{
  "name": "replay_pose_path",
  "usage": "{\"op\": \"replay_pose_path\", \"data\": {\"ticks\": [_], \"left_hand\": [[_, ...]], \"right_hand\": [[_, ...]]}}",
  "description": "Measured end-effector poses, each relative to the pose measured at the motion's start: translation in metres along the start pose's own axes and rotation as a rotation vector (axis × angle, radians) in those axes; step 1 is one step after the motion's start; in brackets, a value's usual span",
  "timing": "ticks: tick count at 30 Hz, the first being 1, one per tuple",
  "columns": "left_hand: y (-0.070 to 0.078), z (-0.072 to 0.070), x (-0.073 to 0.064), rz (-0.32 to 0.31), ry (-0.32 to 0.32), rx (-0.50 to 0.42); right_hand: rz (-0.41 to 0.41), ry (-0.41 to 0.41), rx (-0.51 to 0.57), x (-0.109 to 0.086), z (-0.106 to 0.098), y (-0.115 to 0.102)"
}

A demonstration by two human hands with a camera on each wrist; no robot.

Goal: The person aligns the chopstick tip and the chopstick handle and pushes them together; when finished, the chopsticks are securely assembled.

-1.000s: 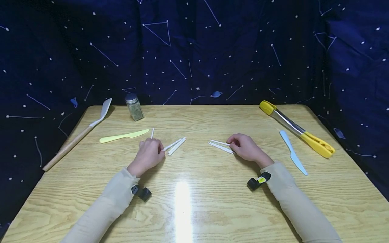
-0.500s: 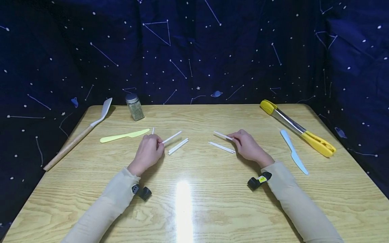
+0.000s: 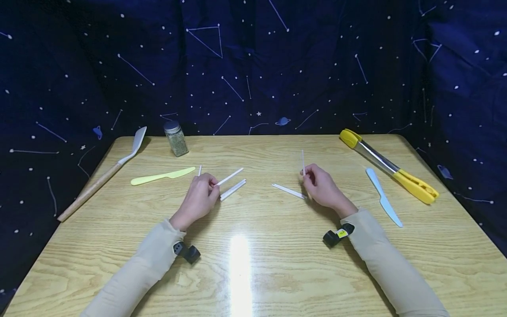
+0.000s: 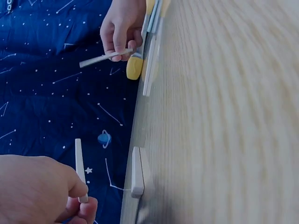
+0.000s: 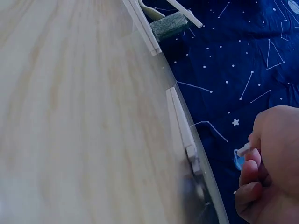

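In the head view my left hand [image 3: 198, 196] hides the near end of one stick [image 3: 200, 169]; the bottom edge crops my sleeves [image 3: 136, 266]. In the right wrist view the edge cuts my right hand [image 5: 278, 161], whose fingers hide one end of another stick [image 5: 243, 150].

No text or number could be read. A small yellow label [image 3: 342, 234] stood on the black wrist camera [image 3: 330, 239] by the right sleeve [image 3: 390, 262], in from the counter's [image 3: 281, 268] right edge; its dark marks were too small to read.

Dark blue hangings [image 3: 277, 66], apparently cloth, printed with white constellations, rise behind a wood-grained desk [image 3: 285, 251]. Bright glare [image 3: 240, 277] streaks its near part.
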State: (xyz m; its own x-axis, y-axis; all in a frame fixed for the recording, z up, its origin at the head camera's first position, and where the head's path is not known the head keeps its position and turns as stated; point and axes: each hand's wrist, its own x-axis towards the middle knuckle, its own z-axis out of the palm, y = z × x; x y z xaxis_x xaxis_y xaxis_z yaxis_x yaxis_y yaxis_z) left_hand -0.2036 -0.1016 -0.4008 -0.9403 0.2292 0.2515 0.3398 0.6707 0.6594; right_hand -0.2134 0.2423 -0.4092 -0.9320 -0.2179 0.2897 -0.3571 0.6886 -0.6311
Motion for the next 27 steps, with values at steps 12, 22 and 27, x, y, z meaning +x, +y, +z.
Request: {"op": "replay_pose_path", "data": {"ticks": [12,22,27], "left_hand": [[0.006,0.008,-0.003,0.089,-0.003,-0.157],[0.014,0.017,-0.009,0.152,0.084,-0.188],[0.017,0.021,-0.011,0.151,0.132,-0.202]], "right_hand": [[-0.044,0.108,0.190,0.001,-0.004,-0.014],[-0.016,0.037,0.492,0.000,-0.009,-0.028],[0.001,0.014,0.598,0.000,-0.011,-0.030]]}}
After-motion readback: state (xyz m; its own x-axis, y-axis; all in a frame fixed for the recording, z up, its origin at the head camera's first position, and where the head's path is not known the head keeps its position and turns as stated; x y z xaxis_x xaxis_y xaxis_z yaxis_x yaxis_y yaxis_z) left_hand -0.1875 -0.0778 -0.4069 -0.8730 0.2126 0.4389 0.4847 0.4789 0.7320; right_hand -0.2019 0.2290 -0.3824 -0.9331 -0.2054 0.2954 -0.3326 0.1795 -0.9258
